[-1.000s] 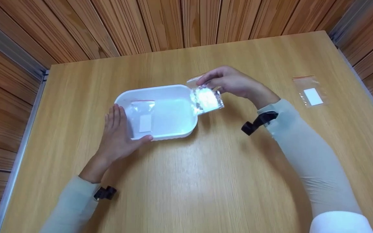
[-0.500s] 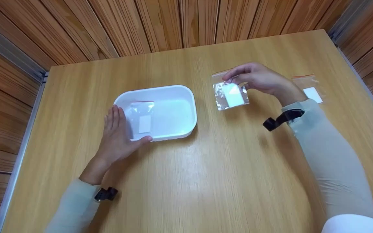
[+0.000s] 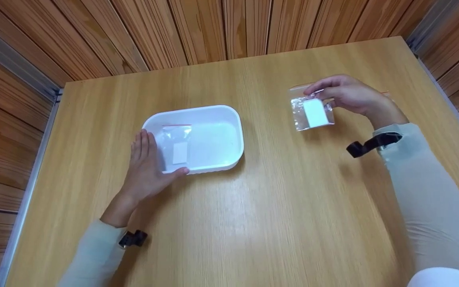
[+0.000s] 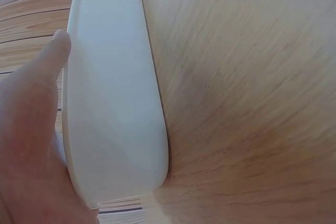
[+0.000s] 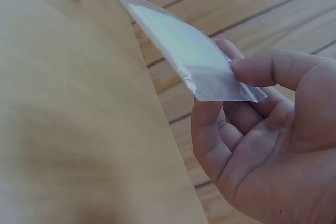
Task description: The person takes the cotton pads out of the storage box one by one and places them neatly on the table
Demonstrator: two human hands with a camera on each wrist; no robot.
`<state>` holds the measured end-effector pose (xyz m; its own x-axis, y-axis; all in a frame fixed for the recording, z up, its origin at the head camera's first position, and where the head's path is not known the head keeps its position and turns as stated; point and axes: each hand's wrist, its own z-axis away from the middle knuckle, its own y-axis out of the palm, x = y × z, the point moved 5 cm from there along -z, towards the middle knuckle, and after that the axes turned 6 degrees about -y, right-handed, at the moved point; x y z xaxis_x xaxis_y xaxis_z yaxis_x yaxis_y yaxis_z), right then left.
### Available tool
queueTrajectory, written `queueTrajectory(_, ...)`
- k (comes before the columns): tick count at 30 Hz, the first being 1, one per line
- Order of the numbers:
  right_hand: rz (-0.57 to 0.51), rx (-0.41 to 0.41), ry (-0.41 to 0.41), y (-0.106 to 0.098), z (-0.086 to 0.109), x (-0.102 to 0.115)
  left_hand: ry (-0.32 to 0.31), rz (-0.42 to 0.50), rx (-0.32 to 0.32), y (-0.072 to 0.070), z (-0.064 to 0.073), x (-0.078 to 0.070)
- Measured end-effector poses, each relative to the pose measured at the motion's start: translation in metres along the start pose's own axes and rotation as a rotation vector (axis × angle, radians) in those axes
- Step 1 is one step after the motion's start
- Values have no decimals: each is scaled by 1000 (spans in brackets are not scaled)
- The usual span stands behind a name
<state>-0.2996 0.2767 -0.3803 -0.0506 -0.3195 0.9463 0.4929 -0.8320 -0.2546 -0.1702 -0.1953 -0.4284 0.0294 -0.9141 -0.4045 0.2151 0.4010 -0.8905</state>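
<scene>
My right hand (image 3: pixel 351 95) pinches a small clear zip bag (image 3: pixel 315 113) with a white card inside, held above the table to the right of the tray. In the right wrist view, thumb and fingers grip one edge of that bag (image 5: pixel 184 45). A white plastic tray (image 3: pixel 223 137) stands on the table. Inside its left part lies another clear zip bag (image 3: pixel 180 152), also with a white card and a red seal line. My left hand (image 3: pixel 144 175) rests against the tray's left end, fingers straight along the side and thumb at the near rim.
Behind the right wrist, a third bag is almost hidden; only its red seal strip (image 3: pixel 385 93) and a bit of plastic show. The wooden table (image 3: pixel 245 231) is bounded by slatted wood walls (image 3: pixel 205 32) at the back and sides.
My right hand has carried its bag from the tray's right rim to the right, covering most of the bag on the table. My left hand and the tray have stayed in place.
</scene>
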Motion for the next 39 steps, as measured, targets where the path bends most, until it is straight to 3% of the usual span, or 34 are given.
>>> queueTrajectory(10,36,-13,14,-38,19,-17,2,-16,-3,-1,-1,0)
queueTrajectory(23,123,-59,111,-72,29,-51,-6,-10,0,0,0,0)
queueTrajectory(30,244,-36,132,-79,32,-59,0,-7,-7,-1,0,-1)
queueTrajectory(39,365,0,167,-70,27,-63,-8,-11,0,1,0,0)
